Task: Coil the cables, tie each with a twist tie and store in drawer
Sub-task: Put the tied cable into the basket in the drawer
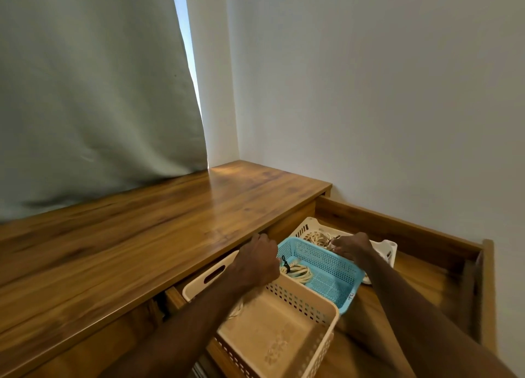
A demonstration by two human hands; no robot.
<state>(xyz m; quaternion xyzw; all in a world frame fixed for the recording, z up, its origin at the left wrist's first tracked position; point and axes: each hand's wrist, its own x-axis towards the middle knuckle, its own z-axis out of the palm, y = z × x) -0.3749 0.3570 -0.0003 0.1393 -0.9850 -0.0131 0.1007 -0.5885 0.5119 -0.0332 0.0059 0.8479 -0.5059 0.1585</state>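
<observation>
The wooden drawer stands pulled open at the lower right. Inside it a blue perforated basket holds a cream coiled cable bound with a dark tie. My left hand grips the blue basket's near-left rim. My right hand grips its far-right rim. Behind it a white basket holds another cream cable coil. In front sits a beige perforated basket; part of a pale cable shows by its left wall under my left forearm.
The wooden desk top runs along the left, with a grey curtain hanging onto its far edge. A white wall closes the right side behind the drawer. The drawer's front panel stands at the far right.
</observation>
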